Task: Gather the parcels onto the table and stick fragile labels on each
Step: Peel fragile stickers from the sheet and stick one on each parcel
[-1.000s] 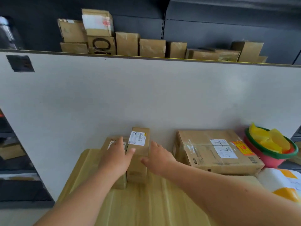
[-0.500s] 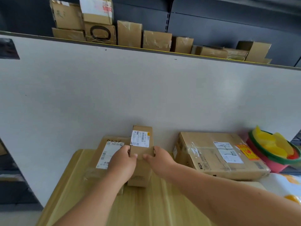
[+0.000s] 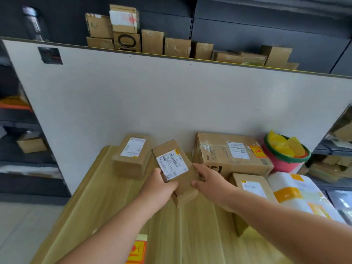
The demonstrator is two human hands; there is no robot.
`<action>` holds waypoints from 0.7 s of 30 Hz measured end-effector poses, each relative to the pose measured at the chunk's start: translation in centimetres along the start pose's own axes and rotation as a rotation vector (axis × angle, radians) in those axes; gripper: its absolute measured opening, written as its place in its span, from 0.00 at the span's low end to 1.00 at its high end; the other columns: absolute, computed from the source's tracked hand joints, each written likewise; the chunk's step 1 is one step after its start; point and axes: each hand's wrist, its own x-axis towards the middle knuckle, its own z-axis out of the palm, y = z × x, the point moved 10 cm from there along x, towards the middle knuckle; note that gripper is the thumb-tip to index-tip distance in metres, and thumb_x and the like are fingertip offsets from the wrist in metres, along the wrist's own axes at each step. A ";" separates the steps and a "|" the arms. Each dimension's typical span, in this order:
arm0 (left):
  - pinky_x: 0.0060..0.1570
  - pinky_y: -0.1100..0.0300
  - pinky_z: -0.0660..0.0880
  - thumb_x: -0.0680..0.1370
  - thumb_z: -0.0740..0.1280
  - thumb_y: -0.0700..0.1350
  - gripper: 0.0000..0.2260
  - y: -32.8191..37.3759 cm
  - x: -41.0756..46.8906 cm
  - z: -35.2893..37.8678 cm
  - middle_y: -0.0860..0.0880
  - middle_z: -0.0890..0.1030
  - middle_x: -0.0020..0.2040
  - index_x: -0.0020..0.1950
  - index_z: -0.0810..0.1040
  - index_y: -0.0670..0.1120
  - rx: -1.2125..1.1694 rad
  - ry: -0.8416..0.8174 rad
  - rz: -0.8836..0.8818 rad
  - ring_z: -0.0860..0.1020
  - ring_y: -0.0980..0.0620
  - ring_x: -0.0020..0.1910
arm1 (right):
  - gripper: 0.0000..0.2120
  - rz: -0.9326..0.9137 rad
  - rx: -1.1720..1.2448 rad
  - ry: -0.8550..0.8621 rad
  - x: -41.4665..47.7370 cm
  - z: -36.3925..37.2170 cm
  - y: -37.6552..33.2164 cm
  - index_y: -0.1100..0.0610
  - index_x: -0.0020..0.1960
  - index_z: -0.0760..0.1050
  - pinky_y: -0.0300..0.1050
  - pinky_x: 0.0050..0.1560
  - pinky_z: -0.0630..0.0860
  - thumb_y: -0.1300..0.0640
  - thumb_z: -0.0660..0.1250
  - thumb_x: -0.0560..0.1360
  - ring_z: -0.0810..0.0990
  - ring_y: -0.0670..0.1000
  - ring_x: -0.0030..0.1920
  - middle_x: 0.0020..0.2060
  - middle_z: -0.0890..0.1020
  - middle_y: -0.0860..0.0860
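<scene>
Crowding the right: large box (image 3: 228, 155), small box (image 3: 251, 185) just before it, white padded bag (image 3: 297, 195), pink basin (image 3: 285, 159). Back left, one flat parcel (image 3: 133, 155). Four cardboard parcels in all, one bag, one sheet of fragile labels (image 3: 137, 250) at the near edge. Clasped between left grip (image 3: 159, 187) and right grip (image 3: 209, 180), both curled round its sides: narrow parcel (image 3: 177, 168), tilted over the pale wooden table (image 3: 106, 197). Behind, white board (image 3: 171, 96) and dark shelving with more boxes.
</scene>
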 end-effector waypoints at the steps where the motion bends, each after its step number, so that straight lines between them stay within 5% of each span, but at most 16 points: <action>1: 0.49 0.51 0.79 0.72 0.68 0.45 0.09 -0.2 -2.0 0.8 0.52 0.80 0.45 0.48 0.70 0.55 -0.002 -0.008 -0.008 0.82 0.50 0.44 | 0.22 0.010 0.000 -0.020 -2.0 -0.1 0.7 0.47 0.69 0.69 0.42 0.54 0.78 0.62 0.63 0.77 0.80 0.44 0.52 0.54 0.80 0.42; 9: 0.34 0.67 0.76 0.76 0.64 0.38 0.07 -3.6 -17.4 7.0 0.50 0.80 0.49 0.50 0.71 0.50 -0.040 -0.082 -0.042 0.81 0.51 0.44 | 0.19 0.091 -0.015 -0.222 -16.9 1.3 6.1 0.51 0.65 0.73 0.49 0.58 0.77 0.67 0.58 0.79 0.78 0.54 0.58 0.57 0.79 0.52; 14: 0.44 0.55 0.78 0.73 0.69 0.50 0.08 -6.7 -23.0 9.1 0.53 0.81 0.43 0.48 0.74 0.51 0.231 -0.028 -0.016 0.80 0.50 0.43 | 0.23 0.133 -0.084 -0.266 -22.2 2.3 8.8 0.49 0.69 0.70 0.49 0.60 0.77 0.67 0.57 0.78 0.76 0.54 0.60 0.61 0.77 0.52; 21: 0.30 0.57 0.63 0.73 0.67 0.62 0.19 -7.3 -27.6 8.8 0.53 0.76 0.38 0.37 0.66 0.50 0.739 0.070 -0.002 0.75 0.51 0.38 | 0.23 0.153 -0.316 -0.184 -25.8 4.3 10.3 0.53 0.71 0.68 0.47 0.61 0.73 0.65 0.55 0.78 0.75 0.55 0.61 0.64 0.76 0.54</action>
